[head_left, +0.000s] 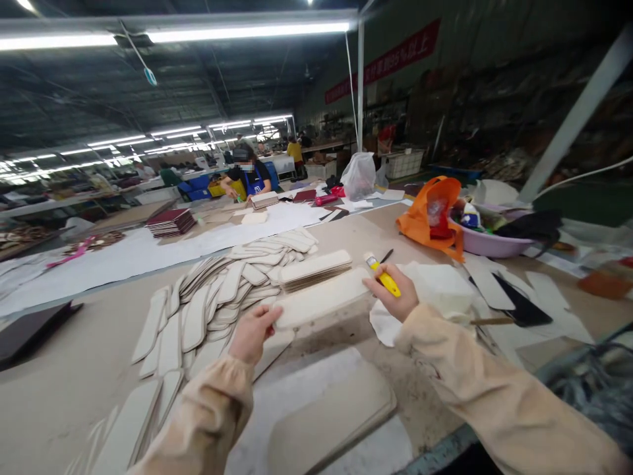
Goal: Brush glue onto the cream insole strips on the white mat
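A pale, flat strip with rounded corners [321,298] is held up over the table between my hands. My left hand [254,332] pinches its left end between thumb and fingers. At its right end is my right hand [395,293], closed around a yellow-handled brush [384,276] whose pale tip points up and away; its fingertips touch the strip's edge. Just behind the strip lies a neat stack of similar strips [316,269]. Many more loose strips [195,323] overlap to the left. Nearer me, wider pale panels [331,422] rest on white paper.
An orange bag [425,214] and a filled purple basin [494,244] stand at the back right. Crumpled white sheets [435,290] lie beside my right forearm. A dark flat piece [34,333] is at far left. A co-worker [250,175] sits across the tables, near maroon stacked pieces [171,223].
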The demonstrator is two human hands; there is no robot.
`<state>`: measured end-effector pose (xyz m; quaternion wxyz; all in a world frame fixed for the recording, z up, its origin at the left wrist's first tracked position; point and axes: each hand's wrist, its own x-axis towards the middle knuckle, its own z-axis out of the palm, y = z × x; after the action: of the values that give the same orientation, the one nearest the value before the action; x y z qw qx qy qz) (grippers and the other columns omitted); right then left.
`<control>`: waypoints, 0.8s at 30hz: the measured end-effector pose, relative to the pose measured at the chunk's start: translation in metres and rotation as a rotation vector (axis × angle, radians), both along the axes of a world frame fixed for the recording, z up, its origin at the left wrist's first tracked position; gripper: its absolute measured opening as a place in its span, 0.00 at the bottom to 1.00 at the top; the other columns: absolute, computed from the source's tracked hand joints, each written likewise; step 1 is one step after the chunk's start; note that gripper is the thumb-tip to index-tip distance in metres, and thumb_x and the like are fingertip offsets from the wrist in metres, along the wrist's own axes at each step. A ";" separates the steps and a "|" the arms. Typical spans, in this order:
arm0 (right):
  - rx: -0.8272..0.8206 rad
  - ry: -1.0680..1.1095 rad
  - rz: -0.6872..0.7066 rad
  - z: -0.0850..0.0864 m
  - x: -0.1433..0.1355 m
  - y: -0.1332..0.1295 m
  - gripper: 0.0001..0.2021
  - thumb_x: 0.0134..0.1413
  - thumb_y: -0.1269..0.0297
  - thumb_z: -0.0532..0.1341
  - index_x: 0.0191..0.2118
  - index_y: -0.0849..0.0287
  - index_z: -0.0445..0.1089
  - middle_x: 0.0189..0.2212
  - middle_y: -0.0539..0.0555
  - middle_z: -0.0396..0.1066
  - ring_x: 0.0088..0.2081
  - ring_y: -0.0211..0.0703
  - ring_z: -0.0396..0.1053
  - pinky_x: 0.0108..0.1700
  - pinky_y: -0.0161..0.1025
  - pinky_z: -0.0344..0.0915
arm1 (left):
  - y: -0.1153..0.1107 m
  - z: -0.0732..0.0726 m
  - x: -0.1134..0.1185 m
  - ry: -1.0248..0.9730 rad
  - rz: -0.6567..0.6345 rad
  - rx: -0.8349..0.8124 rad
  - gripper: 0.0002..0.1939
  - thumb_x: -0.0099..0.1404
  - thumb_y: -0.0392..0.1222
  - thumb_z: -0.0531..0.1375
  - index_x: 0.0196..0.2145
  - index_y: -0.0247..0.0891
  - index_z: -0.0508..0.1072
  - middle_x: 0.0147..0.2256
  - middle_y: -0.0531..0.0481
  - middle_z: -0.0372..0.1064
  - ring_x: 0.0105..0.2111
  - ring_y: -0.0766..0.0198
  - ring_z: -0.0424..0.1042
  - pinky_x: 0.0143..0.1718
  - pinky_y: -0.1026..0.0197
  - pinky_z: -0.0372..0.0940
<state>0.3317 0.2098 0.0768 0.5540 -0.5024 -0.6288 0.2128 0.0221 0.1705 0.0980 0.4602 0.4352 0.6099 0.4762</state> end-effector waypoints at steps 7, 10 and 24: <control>0.070 -0.059 -0.112 0.004 -0.014 0.102 0.15 0.43 0.52 0.61 0.32 0.55 0.60 0.24 0.47 0.66 0.25 0.39 0.63 0.31 0.36 0.61 | 0.127 0.010 -0.005 0.245 0.128 0.060 0.17 0.39 0.51 0.67 0.21 0.36 0.69 0.14 0.59 0.57 0.15 0.73 0.55 0.17 0.68 0.53; 0.052 -0.101 -0.158 -0.003 -0.020 0.132 0.14 0.41 0.54 0.61 0.31 0.55 0.61 0.25 0.48 0.67 0.26 0.40 0.63 0.33 0.37 0.60 | 0.155 0.002 -0.007 0.383 0.152 0.033 0.14 0.41 0.49 0.66 0.22 0.37 0.70 0.14 0.58 0.60 0.17 0.70 0.60 0.19 0.66 0.56; -0.101 -0.343 -0.290 -0.027 -0.021 0.158 0.10 0.45 0.57 0.62 0.33 0.53 0.63 0.26 0.48 0.70 0.28 0.44 0.66 0.33 0.38 0.60 | 0.170 -0.021 -0.012 0.825 0.124 0.031 0.19 0.45 0.52 0.65 0.31 0.35 0.74 0.25 0.48 0.71 0.30 0.58 0.71 0.32 0.59 0.63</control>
<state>0.3107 0.3673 0.0496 0.4378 -0.6432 -0.6238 0.0736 0.0099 0.3404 0.0768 0.1410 0.5589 0.7609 0.2979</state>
